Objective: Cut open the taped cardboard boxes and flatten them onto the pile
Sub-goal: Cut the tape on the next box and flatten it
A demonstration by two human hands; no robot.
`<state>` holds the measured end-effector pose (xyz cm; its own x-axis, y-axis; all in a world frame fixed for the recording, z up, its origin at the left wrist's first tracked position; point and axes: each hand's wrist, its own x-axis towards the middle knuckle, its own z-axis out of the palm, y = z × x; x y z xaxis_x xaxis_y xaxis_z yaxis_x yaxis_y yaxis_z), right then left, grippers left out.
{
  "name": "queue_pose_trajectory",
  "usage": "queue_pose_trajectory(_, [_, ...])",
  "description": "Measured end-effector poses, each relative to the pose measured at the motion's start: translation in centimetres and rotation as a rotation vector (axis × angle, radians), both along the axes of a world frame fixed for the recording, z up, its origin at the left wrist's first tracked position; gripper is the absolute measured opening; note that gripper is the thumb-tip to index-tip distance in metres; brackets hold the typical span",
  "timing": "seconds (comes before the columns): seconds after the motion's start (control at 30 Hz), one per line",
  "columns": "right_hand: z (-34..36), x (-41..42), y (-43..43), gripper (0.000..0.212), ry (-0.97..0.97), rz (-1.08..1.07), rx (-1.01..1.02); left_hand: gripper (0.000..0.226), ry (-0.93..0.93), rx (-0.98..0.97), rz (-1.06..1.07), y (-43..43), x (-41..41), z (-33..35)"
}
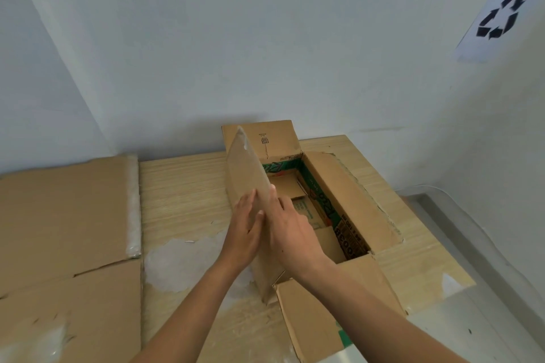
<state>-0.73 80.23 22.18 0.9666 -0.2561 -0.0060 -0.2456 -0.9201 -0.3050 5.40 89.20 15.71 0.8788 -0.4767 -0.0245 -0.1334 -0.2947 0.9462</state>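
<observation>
By the table's (182,186) right edge the box (349,194) is stood, long axis running away. Its raised left flap (244,168) is pressed between the flat, straight-fingered left hand (244,230) and right hand (292,230); the pile (65,209) lies leftward.

The box (348,194) is matt brown corrugated cardboard, rough at its torn edges and printed green on its inner walls. The flat cardboard (65,215) carries a glossy strip of clear tape (132,203). The table (182,194) shows smooth, pale wood grain. The sign (498,15) is white paper.
</observation>
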Motion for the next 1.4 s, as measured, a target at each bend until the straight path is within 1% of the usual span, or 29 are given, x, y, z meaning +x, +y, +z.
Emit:
queue_pose_trajectory(0.13, [1.2, 0.4, 0.9, 0.063, -0.139, 0.053, 0.044, 0.054, -0.091, 0.007, 0.041, 0.8, 0.6, 1.2])
queue_pose_trajectory(0.27, [4.4, 0.2, 0.7, 0.051, -0.295, 0.105, 0.112, 0.052, -0.212, 0.002, 0.045, 1.0, 1.1, 3.9])
queue_pose_trajectory(0.4, [7.2, -0.2, -1.2, 0.052, -0.382, 0.151, 0.159, 0.049, -0.32, -0.039, 0.05, 0.1, 1.4, 7.6])
queue_pose_trajectory(0.47, [8.0, -0.2, -2.6, 0.052, -0.43, 0.132, 0.199, 0.052, -0.368, -0.016, 0.02, -0.8, 1.6, 9.0])
queue_pose_trajectory(0.53, [8.7, -0.5, -4.4, 0.051, -0.467, 0.074, 0.243, 0.054, -0.4, 0.065, -0.033, -2.0, 1.8, 10.0])
queue_pose_trajectory(0.6, [9.1, -0.8, -6.2, 0.051, -0.466, -0.001, 0.292, 0.055, -0.437, 0.188, -0.082, -3.5, 2.1, 10.5])
queue_pose_trajectory(0.67, [8.8, -1.1, -8.1, 0.051, -0.432, -0.069, 0.334, 0.057, -0.448, 0.349, -0.136, -5.0, 2.6, 10.5])
queue_pose_trajectory(0.77, [7.5, -1.2, -11.1, 0.051, -0.33, -0.173, 0.371, 0.059, -0.447, 0.587, -0.253, -6.7, 3.0, 9.2])
queue_pose_trajectory(0.83, [6.9, -1.4, -13.0, 0.051, -0.261, -0.23, 0.379, 0.059, -0.512, 0.672, -0.296, -7.3, 3.1, 8.3])
queue_pose_trajectory(0.93, [6.4, -1.7, -15.6, 0.051, -0.194, -0.274, 0.397, 0.059, -0.583, 0.735, -0.306, -7.9, 3.2, 7.8])
queue_pose_trajectory(1.0, [6.2, -1.8, -16.9, 0.051, -0.157, -0.292, 0.361, 0.059, -0.571, 0.759, -0.312, -8.1, 3.3, 7.7])
queue_pose_trajectory(1.1, [5.7, -1.8, -18.1, 0.05, -0.053, -0.284, 0.201, 0.06, -0.515, 0.751, -0.308, -8.1, 3.2, 7.5])
queue_pose_trajectory(1.2, [5.3, -1.4, -18.3, 0.048, 0.027, -0.291, 0.065, 0.06, -0.536, 0.748, -0.271, -8.1, 3.2, 6.9])
queue_pose_trajectory(1.3, [4.9, -0.9, -17.5, 0.058, -0.01, -0.268, -0.097, 0.059, -0.54, 0.741, -0.245, -8.1, 3.3, 6.6])
queue_pose_trajectory(1.33, [4.8, -0.6, -17.0, 0.058, -0.045, -0.237, -0.131, 0.058, -0.542, 0.729, -0.238, -8.2, 3.3, 6.6])
queue_pose_trajectory(1.4, [4.5, 0.0, -15.4, 0.052, -0.108, -0.125, -0.088, 0.052, -0.538, 0.642, -0.201, -8.3, 3.2, 6.4])
